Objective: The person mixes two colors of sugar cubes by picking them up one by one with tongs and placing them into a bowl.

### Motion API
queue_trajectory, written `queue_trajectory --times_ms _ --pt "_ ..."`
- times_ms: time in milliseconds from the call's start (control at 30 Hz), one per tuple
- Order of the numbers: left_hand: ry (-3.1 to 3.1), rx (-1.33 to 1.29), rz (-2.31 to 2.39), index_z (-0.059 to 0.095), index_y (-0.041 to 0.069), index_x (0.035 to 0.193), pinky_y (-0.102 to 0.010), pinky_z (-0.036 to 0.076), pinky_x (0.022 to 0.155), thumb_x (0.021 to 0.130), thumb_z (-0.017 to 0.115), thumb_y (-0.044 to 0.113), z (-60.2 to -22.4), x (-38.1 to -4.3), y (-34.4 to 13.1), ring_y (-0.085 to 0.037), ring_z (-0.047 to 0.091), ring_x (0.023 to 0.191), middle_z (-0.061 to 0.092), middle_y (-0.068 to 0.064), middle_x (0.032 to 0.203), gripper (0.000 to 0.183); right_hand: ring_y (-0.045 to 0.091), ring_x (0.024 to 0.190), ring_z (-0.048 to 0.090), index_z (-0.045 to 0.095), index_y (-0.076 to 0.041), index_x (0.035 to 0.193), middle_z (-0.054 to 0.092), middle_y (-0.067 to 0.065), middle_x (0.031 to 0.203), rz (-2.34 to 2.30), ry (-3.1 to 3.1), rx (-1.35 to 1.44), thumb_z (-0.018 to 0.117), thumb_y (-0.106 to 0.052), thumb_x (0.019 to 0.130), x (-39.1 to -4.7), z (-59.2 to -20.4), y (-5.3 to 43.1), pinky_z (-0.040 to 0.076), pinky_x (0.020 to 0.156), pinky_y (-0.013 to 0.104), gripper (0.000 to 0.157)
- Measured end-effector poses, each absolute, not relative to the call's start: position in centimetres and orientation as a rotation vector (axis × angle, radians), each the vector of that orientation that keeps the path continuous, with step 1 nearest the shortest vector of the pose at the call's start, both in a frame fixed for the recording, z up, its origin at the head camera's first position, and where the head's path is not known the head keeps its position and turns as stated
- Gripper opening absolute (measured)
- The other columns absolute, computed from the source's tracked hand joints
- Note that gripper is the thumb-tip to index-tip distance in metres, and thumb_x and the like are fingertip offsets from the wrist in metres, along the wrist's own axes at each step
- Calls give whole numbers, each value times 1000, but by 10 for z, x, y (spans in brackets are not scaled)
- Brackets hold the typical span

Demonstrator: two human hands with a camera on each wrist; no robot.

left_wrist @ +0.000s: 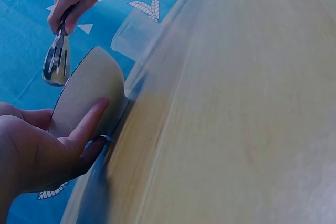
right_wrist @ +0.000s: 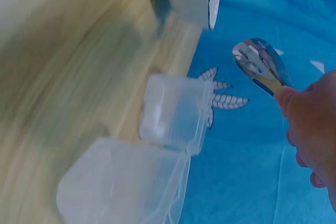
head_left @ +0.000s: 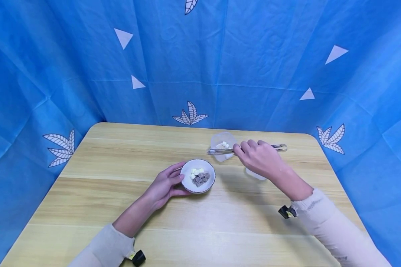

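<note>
My left hand (head_left: 167, 185) holds a white bowl (head_left: 188, 183) with a dark rim, the thumb by the rim and fingers spread along its outer wall. White cubes (head_left: 197, 171) and greyish-brown cubes (head_left: 200, 180) lie together inside the bowl. My right hand (head_left: 258, 157) grips metal tongs (head_left: 280, 147) around the middle. Their slotted ends (left_wrist: 56, 64) point left, toward the bowl's side. In the head view, the tongs pass over a clear plastic container (head_left: 217, 139) with several white cubes (head_left: 224, 144) in it. I cannot tell whether the tongs pinch anything.
A second clear container (right_wrist: 123, 182) stands near the first one (right_wrist: 173, 111); in the head view my right hand partly covers it. All of this is on a light wooden table (head_left: 120, 155). A blue patterned curtain (head_left: 173, 55) surrounds the table's back and sides.
</note>
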State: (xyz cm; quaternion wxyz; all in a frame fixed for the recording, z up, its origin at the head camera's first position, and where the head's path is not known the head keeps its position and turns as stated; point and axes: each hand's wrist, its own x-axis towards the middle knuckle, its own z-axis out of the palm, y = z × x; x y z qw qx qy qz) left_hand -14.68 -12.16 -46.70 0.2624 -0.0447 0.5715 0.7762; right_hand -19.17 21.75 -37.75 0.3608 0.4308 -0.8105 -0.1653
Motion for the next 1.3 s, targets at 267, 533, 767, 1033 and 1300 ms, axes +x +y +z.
queue_trajectory --times_ms 267,533,767,1033,1300 --pt "1546 -127 2104 36 18 161 -59 60 98 107 48 3 -466 -147 -122 -39 53 137 34 -20 165 58 20 61 64 64 -4 105 67 6 76 -483 -2126 1208 39 -13 107 -181 -381 205 51 45 26 26" --pt "1549 -145 2105 38 20 160 -58 61 97 106 50 4 -467 -147 -120 -38 55 135 35 -20 165 58 19 58 62 62 -8 97 63 1 72 -510 -2123 1255 31 -19 112 -178 -388 198 50 45 26 36" --pt "1551 -147 2104 37 20 161 -59 61 97 106 49 3 -467 -146 -121 -40 54 136 34 -19 165 58 20 58 63 62 -8 97 64 1 73 -519 -2130 1251 29 -19 113 -178 -388 196 51 45 26 38" --pt "1551 -145 2108 38 21 160 -59 61 97 106 49 4 -467 -147 -120 -38 56 135 35 -19 165 58 20 58 64 63 -8 101 64 2 75 -495 -2133 1243 18 -23 115 -181 -385 197 51 45 26 49" --pt "1554 -124 2103 36 18 161 -58 61 98 107 47 3 -469 -147 -121 -39 53 138 33 -20 166 58 22 56 58 63 -7 114 59 6 74 -452 -2225 1148 22 -29 115 -194 -372 210 45 41 28 46"
